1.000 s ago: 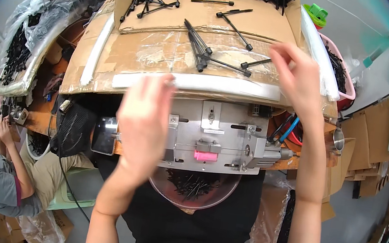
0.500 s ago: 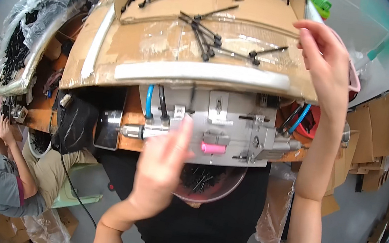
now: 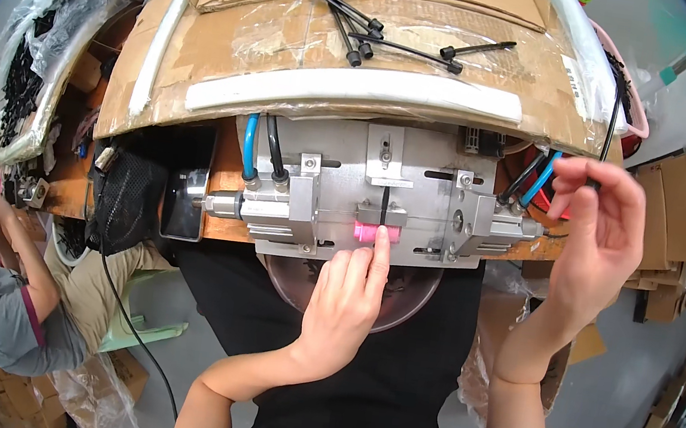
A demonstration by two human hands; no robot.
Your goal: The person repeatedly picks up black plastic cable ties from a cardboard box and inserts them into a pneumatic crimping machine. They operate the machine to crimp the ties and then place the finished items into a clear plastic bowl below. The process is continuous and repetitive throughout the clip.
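Observation:
My left hand [image 3: 342, 309] stretches its index finger onto a pink block [image 3: 367, 232] at the front middle of a metal fixture [image 3: 344, 141]; its other fingers are loosely curled and hold nothing. Just above that fingertip, a thin black rod [image 3: 386, 195] stands in the fixture's central slot. Off to the right, my right hand [image 3: 598, 235] pinches a black knob-ended rod [image 3: 613, 120], which points up and away from the fingers. Metal cylinder clamps, the left clamp [image 3: 283, 210] and the right clamp [image 3: 480, 223], flank the pink block.
Several black knob-ended rods [image 3: 358, 30] lie on a cardboard box [image 3: 253, 38] behind the fixture. A bowl [image 3: 413, 305] sits below the fixture's front edge. At left are a dark-screened device [image 3: 186, 202], a black mesh bag [image 3: 132, 204] and a seated co-worker [image 3: 26, 319].
My left hand has moved right from the left clamp to the pink block. The right hand has come down from beside the cardboard, with a black rod now visible in its fingers.

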